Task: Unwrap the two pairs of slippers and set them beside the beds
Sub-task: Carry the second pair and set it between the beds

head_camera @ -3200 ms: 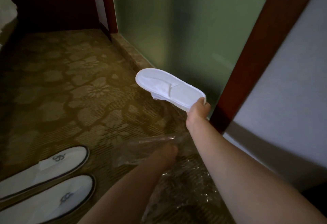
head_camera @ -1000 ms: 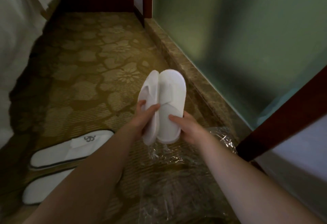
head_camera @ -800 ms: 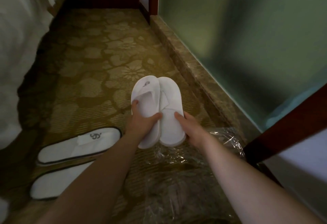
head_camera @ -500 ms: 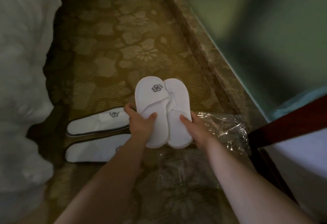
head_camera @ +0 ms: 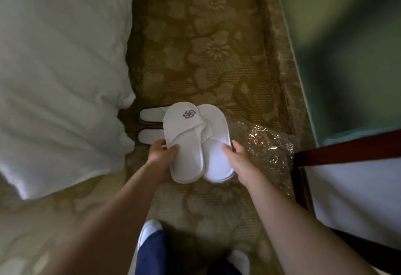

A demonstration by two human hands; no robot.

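While both hands hold them above the carpet, the two white slippers point(head_camera: 196, 142) sit side by side, toes pointing away from the person, the left one lapping slightly over the right and showing a grey swirl logo on its upper. The left hand point(head_camera: 161, 152) grips the outer edge of the left slipper, thumb on the insole, and the right hand point(head_camera: 237, 155) grips the outer edge of the right slipper the same way. Just behind the held pair, a second pair of white slippers point(head_camera: 150, 126) with dark trim lies flat on the patterned carpet point(head_camera: 206, 47), close against the white bedding point(head_camera: 60, 68) at the left. Crumpled clear plastic wrapping point(head_camera: 268, 144) lies on the floor just right of the right hand, near a dark wooden frame point(head_camera: 347, 150). Below, a blue trouser leg point(head_camera: 152, 253) and white footwear are visible.
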